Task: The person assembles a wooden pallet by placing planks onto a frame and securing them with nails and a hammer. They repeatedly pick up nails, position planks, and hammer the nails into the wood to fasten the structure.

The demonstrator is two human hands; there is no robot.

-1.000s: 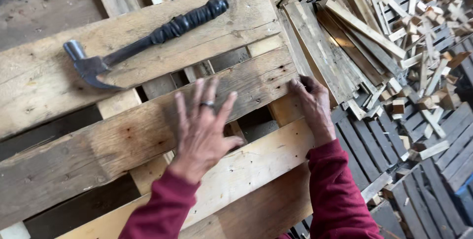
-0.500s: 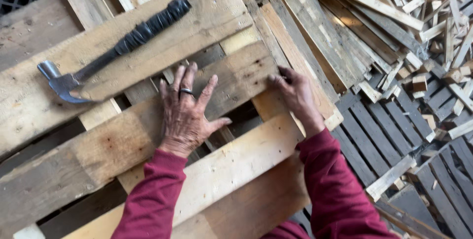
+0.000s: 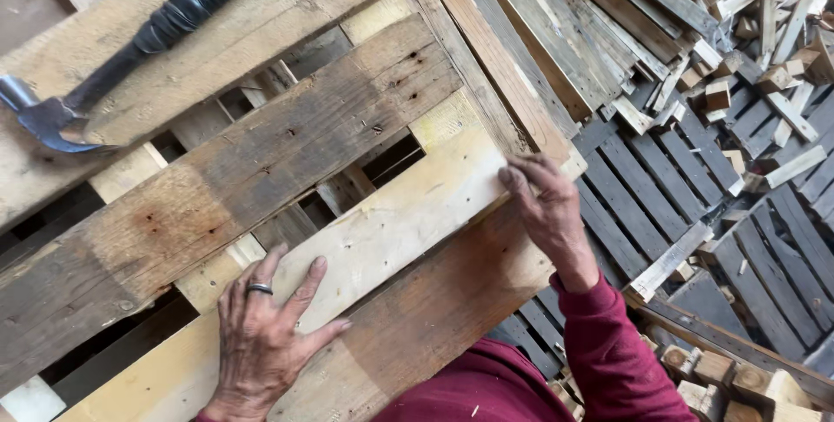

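Pallet boards underlie left hand, right hand, hammer.

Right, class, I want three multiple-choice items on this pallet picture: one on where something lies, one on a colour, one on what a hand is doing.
1. Where does the hammer lie?
A. On the top pallet board, upper left
B. In the scrap pile
C. In a hand

2. What colour are the sleeves?
A. Blue
B. Dark red
C. Grey

3. How is the left hand placed?
A. Clenched in a fist
B. Gripping the hammer
C. Flat, fingers spread, on the pale plank

Answers: 1 A, it rests on that board, no hand near it. 2 B, both sleeves show dark red. 3 C, the palm presses down while the right hand holds the plank's end.
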